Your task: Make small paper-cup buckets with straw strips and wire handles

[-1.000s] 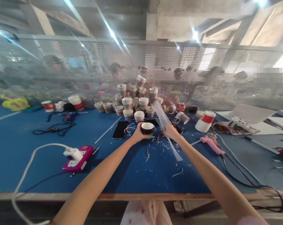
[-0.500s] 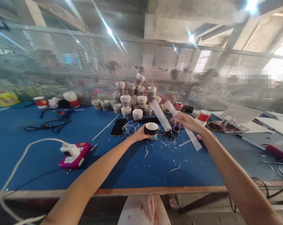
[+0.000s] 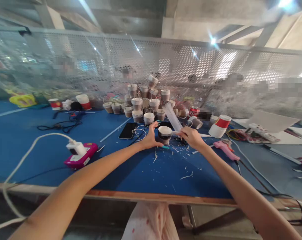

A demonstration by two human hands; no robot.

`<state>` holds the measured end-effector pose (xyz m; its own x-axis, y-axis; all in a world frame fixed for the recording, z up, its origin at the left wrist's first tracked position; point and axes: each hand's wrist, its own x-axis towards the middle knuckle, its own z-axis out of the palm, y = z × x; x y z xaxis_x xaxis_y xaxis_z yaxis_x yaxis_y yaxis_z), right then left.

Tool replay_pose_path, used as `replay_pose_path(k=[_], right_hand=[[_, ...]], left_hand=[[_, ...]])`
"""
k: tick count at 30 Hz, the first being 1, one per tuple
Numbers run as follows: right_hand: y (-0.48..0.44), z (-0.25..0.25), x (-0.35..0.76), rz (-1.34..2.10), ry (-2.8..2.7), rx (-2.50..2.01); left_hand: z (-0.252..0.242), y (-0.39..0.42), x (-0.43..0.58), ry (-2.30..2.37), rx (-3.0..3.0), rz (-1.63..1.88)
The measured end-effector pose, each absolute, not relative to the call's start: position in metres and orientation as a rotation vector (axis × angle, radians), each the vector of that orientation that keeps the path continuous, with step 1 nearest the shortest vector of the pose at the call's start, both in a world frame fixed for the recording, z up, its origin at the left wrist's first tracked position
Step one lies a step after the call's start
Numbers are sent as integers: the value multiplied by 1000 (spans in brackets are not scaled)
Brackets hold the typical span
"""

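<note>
A small round cup (image 3: 165, 136) with a white inside and a dark band stands upright on the blue table. My left hand (image 3: 149, 138) curves around its left side, thumb and fingers spread apart; whether it touches the cup, I cannot tell. My right hand (image 3: 191, 136) is closed on a pale strip (image 3: 176, 133) that points at the cup's right side; the strip's exact kind is unclear. Just behind lies a bundle of clear sticks (image 3: 173, 116). Thin pale scraps (image 3: 187, 176) litter the table in front.
Small pale buckets (image 3: 137, 104) are piled at the back. A phone (image 3: 127, 130) lies left of my hand, and a magenta power strip (image 3: 82, 156) farther left. To the right are a pink glue gun (image 3: 226, 150), a red-and-white paper cup (image 3: 219, 126) and a red can (image 3: 193, 112).
My left hand has loosened from the cup, its fingers now apart. My right hand has come left toward the cup. The clear bundle at the right has left its spot, and the pink glue gun now shows.
</note>
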<state>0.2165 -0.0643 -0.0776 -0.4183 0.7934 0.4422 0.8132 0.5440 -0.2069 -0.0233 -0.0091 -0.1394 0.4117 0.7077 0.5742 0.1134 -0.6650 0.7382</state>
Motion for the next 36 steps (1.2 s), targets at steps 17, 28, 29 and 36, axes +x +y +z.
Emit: replay_pose_path(k=[17,28,29,36], right_hand=[[-69,-109,200,-186,-2250,-1546],[-65,-113,203,-198,-2250,-1628],[-65,-113,203,-205,-2247,-1646],[-65,-112,201,-194,-2237,-1680]], left_hand=[[-131,-24,-31,554,2549,1097],[-132,-23,-29,557,2543,1123],[-131,-23,-29,560,2544,1124],[-130,-23,-27,582,2572,1157]])
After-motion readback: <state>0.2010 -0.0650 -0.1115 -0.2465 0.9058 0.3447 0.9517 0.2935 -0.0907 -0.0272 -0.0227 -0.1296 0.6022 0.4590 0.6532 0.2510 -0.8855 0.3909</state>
